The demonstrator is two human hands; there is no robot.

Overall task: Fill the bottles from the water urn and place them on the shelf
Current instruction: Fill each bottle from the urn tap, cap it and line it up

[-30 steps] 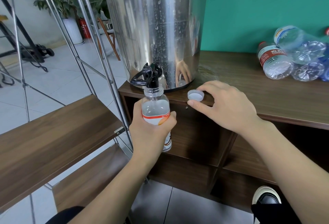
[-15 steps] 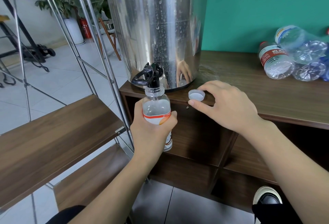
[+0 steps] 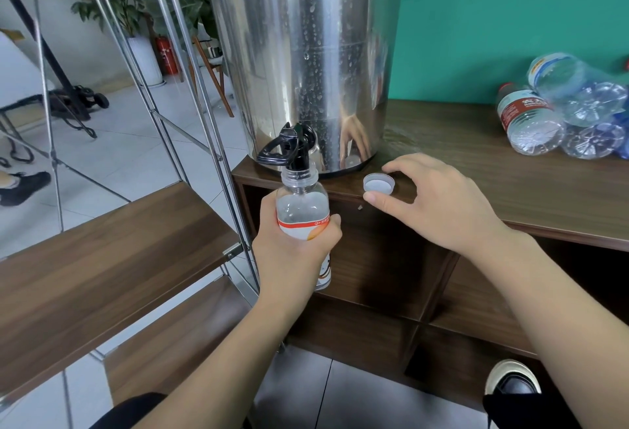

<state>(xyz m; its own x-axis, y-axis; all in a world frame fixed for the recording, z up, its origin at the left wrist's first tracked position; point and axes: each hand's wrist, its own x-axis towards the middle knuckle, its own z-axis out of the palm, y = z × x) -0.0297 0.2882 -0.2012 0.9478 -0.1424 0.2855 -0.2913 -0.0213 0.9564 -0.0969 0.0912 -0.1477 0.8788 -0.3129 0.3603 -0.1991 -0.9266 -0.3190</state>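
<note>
My left hand (image 3: 292,255) grips a clear bottle (image 3: 301,204) with an orange-and-white label and holds it upright, its open mouth right under the black tap (image 3: 289,152) of the steel water urn (image 3: 306,54). The bottle's upper part looks filled with water. Its white cap (image 3: 378,184) lies upside down on the wooden counter (image 3: 510,190). My right hand (image 3: 435,204) rests on the counter by the cap, thumb tip at the cap's front rim and forefinger arched behind it. The wooden shelf (image 3: 102,258) with a metal frame stands to the left.
Several empty plastic bottles (image 3: 531,118) lie in a heap at the counter's back right against the green wall. A lower shelf board (image 3: 170,336) sits below the first. Someone's foot (image 3: 23,187) is on the tiled floor at far left, my shoe (image 3: 510,381) at bottom right.
</note>
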